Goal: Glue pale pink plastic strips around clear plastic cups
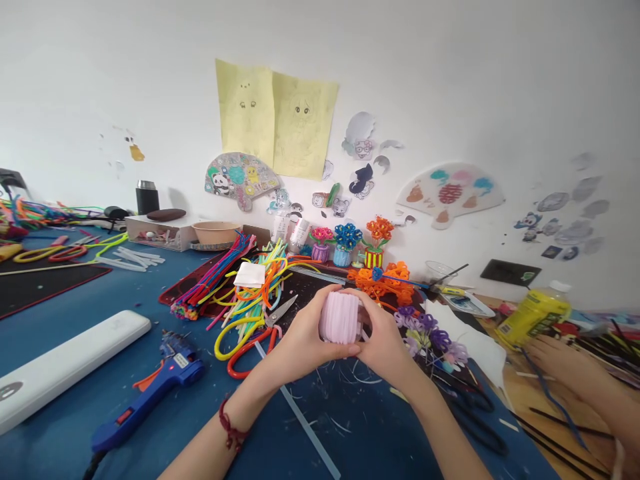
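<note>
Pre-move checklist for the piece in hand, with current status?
1. Left hand and right hand both on the lilac ribbed piece: ok.
2. Far side of the piece sound: cannot tell, turned away from the camera.
3. Glue gun out of the hands, lying on the blue table: ok. Nozzle hot: cannot tell.
4. Scissors well away from the hands: not ok, red handle lies close by the left wrist.
5. Surface below the hands free of scraps: not ok, translucent strip and pale wisps there.
6. Other person's hand apart from the work: ok, off to the right.
</note>
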Tool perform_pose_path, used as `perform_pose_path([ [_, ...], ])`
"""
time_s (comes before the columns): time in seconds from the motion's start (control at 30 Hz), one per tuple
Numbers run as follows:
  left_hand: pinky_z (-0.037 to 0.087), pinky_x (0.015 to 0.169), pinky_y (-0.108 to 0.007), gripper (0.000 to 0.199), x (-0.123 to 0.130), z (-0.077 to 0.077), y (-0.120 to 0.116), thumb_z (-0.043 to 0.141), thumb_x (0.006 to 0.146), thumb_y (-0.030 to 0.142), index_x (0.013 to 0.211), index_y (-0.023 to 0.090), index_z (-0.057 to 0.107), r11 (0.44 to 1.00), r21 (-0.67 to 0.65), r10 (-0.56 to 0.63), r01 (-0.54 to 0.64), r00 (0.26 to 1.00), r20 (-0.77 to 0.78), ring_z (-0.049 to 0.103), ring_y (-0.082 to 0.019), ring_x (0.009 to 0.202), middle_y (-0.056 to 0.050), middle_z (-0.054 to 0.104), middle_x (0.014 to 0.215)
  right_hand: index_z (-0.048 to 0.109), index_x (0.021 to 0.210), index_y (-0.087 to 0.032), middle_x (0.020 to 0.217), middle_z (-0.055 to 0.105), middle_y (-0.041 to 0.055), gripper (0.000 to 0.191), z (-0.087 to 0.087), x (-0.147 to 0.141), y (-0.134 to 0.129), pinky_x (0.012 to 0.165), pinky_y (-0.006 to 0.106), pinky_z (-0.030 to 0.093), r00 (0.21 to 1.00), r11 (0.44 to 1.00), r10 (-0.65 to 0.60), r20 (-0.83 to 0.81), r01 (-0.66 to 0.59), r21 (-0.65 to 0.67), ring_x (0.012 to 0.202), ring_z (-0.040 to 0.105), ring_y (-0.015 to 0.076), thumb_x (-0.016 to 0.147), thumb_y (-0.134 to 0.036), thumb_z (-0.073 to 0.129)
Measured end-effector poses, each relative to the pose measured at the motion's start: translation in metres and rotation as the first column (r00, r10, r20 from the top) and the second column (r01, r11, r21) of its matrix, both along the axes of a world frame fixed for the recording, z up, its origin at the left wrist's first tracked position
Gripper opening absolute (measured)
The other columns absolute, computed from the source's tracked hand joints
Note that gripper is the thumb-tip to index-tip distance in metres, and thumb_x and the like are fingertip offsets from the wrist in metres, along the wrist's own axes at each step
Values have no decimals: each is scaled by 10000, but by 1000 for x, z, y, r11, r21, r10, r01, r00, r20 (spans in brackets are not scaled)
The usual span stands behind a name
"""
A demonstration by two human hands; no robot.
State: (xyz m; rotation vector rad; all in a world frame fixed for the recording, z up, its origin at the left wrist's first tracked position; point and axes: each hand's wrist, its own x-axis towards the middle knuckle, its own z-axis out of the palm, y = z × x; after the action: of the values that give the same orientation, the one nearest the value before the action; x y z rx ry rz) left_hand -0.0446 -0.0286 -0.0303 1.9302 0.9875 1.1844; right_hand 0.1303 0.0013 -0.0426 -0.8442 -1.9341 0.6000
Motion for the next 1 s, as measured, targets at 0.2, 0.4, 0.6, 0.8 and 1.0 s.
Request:
perform_pose_path([
  [0.2,461,920,-361,730,2,3,-2,828,694,385,1303,242,452,997,46,63,-63,998,-2,600,-278,1116,-80,619,1257,539,1213,-221,1100,673,66,698,-1,0,-2,821,337,575,1000,1000,0,-2,0,20,924,671,231,539,-39,556],
  [0.4,472,901,-358,704,3,4,-3,830,693,391,1278,238,467,996,61,63,-63,998,5,600,-275,1102,-83,623,1237,544,1188,-220,1112,668,64,676,2,0,-4,826,330,566,1000,1000,19,-19,-19,13,944,666,233,539,-33,569],
  [0.6,424,1017,-397,880,0,3,-2,825,695,428,1416,232,359,999,44,9,-8,1000,-13,547,-299,1215,-115,550,1371,481,1312,-249,1280,614,85,760,2,0,-3,878,361,545,1000,999,-6,-1,6,40,1059,646,260,592,-43,607],
  [0.8,331,1128,-459,963,-3,-2,-1,761,751,492,1516,232,236,998,11,-68,68,995,77,391,-337,1380,-147,383,1529,493,1347,-294,1245,613,68,711,0,2,0,822,346,555,995,984,-44,88,28,178,1029,646,265,680,-99,640],
  [1.0,325,1127,-402,777,9,1,-8,556,884,568,1478,169,253,993,-98,-41,63,975,216,373,-302,1378,-156,354,1518,505,1371,-325,1070,595,49,606,-2,-1,-3,756,322,556,984,944,-117,133,69,321,875,645,209,813,-90,528],
])
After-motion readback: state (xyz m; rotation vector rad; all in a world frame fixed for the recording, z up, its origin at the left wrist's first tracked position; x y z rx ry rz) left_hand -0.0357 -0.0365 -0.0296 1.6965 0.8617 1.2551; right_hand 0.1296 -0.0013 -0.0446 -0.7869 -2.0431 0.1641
